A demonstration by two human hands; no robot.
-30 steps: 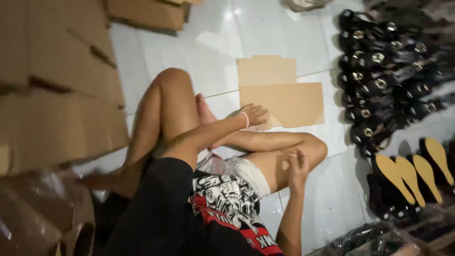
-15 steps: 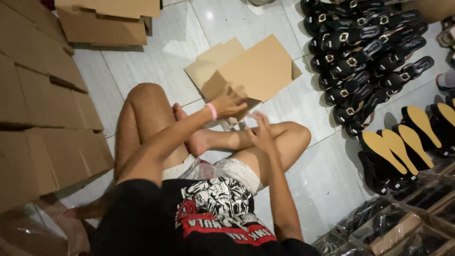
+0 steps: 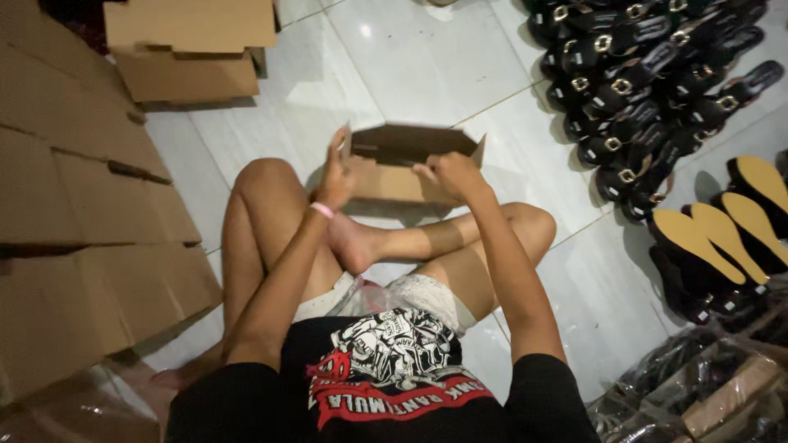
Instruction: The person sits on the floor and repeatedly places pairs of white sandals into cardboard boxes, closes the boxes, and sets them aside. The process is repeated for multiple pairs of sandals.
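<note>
**Both hands on a half-formed cardboard box, held over the floor tiles**

Head view: the person sits cross-legged on the white tiled floor point(image 3: 410, 66), looking down at a brown cardboard box point(image 3: 406, 164) held just beyond the crossed shins. The box's long axis runs left to right across the view, and its open side faces up and slightly toward the person, showing a dark interior. It appears to be held a little above the tiles rather than resting flat, though its lower edge is partly hidden by the hands.

The left hand point(image 3: 335, 176), with a pink band at the wrist, grips the box's left end; its fingers are closed on the upright end flap, pointing upward. The right hand point(image 3: 453, 171) sits at the top front edge, right of the box's middle, fingers curled narrow and pinching the cardboard wall. The box lies straight ahead of both hands, between them, with each hand already touching it; neither is clearly nearer.

To the left stands a stack of cartons point(image 3: 82, 230), with more flat cartons point(image 3: 189, 49) near the top. On the right, well apart from the box, lie a heap of black buckled sandals point(image 3: 640, 98) and some tan-soled shoes point(image 3: 722, 238).
</note>
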